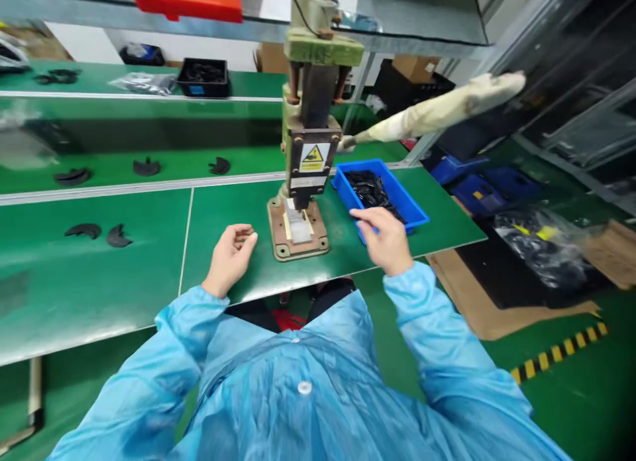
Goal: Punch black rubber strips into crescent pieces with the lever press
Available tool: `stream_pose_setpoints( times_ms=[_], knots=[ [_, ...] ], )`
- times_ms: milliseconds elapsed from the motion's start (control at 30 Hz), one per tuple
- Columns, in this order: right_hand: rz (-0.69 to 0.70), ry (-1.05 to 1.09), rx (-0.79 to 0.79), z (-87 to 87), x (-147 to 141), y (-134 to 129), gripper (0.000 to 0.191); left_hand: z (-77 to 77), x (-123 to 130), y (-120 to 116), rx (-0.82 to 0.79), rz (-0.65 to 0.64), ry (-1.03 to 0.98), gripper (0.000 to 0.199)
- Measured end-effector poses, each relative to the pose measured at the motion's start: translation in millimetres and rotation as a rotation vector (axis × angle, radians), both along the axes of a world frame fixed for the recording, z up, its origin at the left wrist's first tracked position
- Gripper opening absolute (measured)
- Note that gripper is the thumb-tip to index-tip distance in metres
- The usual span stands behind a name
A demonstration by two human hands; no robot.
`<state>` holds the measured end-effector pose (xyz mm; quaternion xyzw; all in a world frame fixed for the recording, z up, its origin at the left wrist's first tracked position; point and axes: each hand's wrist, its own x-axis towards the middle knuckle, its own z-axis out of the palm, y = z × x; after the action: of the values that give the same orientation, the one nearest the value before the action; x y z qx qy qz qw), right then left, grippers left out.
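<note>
My left hand hovers at the table's front edge, left of a hand press. Its fingers are loosely curled, the thumb a little apart, with nothing seen in them. On the press base lies a pale fixture block under the ram. To the right of the press, my right hand is at the near side of a blue bin. The index finger stretches out and the thumb is apart; no held part shows. Black parts fill much of the bin.
The press lever, wrapped in pale material, juts out to the right. Several black curved pieces lie on the green table and the strip behind it. A black bin and a red bin are at the back.
</note>
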<state>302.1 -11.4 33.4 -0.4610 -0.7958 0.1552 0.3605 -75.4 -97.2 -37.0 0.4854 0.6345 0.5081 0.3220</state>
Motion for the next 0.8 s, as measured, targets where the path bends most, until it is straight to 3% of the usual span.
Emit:
stream_pose_setpoints(
  times_ms=[133, 233, 367, 633, 733, 800],
  knots=[
    [0.232, 0.119, 0.071, -5.6, -56.4, -60.4, 0.048, 41.7, 53.2, -33.6, 0.191, -0.276, 0.135, 0.036],
    [0.318, 0.082, 0.076, -12.5, -73.3, -81.7, 0.061, 54.4, 77.8, -48.0, 0.248, -0.411, 0.202, 0.035],
    [0.365, 0.048, 0.123, -19.1, -76.2, -85.8, 0.07, 50.5, 82.3, -57.9, 0.249, -0.389, 0.248, 0.018],
    [0.381, -0.025, 0.138, -25.6, -75.2, -85.3, 0.066, 46.8, 74.6, -56.2, 0.371, -0.424, 0.298, 0.014],
    [0.291, -0.009, 0.151, -9.2, -59.5, -58.5, 0.057, 39.1, 61.8, -30.2, 0.328, -0.359, 0.34, 0.007],
    [0.158, 0.104, 0.216, 19.1, -44.7, -27.9, 0.057, 29.8, 50.6, -3.1, 0.252, -0.271, 0.387, 0.014]
  ],
)
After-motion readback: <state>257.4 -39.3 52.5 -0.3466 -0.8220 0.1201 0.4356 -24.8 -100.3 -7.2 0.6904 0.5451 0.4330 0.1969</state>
